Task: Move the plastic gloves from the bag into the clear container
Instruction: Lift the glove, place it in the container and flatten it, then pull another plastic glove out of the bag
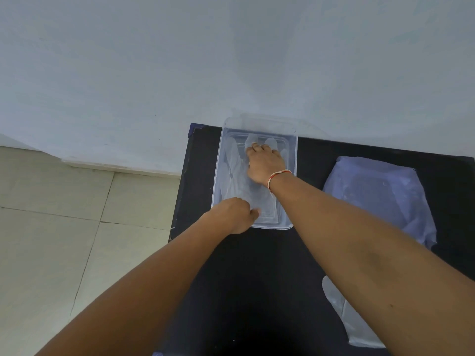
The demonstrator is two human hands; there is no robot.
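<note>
A clear rectangular container [293,150] stands on the black table [257,278] against the wall. Translucent plastic gloves [235,173] lie flat inside it. My right hand [264,163] reaches into the far end, its fingers curled down onto the gloves' finger tips. At the near rim, my left hand [235,214] pinches the cuff end of a glove. To the right lies the bluish plastic bag [380,196], flattened. One more plastic glove [344,317] lies on the table at the lower right, partly hidden by my right forearm.
The table's left edge [180,196] runs close beside the container, with a tiled floor [77,240] beyond it. A pale wall [231,60] rises right behind the container and the bag.
</note>
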